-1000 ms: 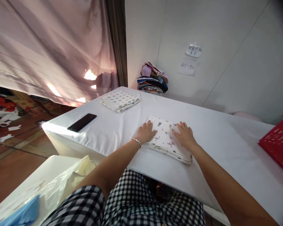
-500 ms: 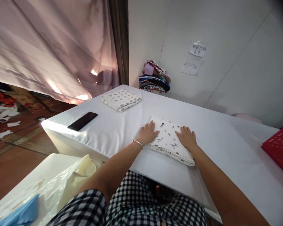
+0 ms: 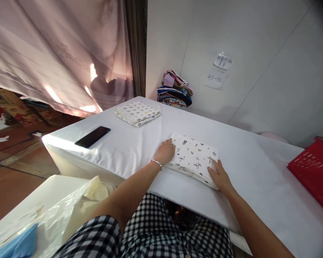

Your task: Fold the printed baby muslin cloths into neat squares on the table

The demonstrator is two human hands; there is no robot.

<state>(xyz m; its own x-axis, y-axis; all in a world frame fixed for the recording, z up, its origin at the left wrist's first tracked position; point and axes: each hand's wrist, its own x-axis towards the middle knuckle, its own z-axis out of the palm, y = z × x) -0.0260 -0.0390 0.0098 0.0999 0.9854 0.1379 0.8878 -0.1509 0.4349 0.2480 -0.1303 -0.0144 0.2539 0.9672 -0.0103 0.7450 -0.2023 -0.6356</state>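
Note:
A folded white cloth [image 3: 193,156] printed with small plants and birds lies flat near the front edge of the table. Its layered folds face me. My left hand [image 3: 165,151], a silver bracelet at its wrist, rests against the cloth's left side with fingers stretched out. On the right side, my right hand [image 3: 220,175] touches the lower right corner, its fingers open over the edge. Neither hand grips the cloth. Farther back on the left sits another folded white cloth [image 3: 137,113] with grey and yellow shapes.
A black phone [image 3: 93,136] lies at the table's left. The white-covered table [image 3: 247,161] meets a wall, where a pile of folded fabrics [image 3: 174,89] stands. A red basket [image 3: 312,168] is at the right. Plastic bags [image 3: 78,204] lie on a lower surface at left.
My right hand has slid toward me, from the cloth's upper right side to its lower right corner. My left hand has drawn slightly left, to the cloth's edge.

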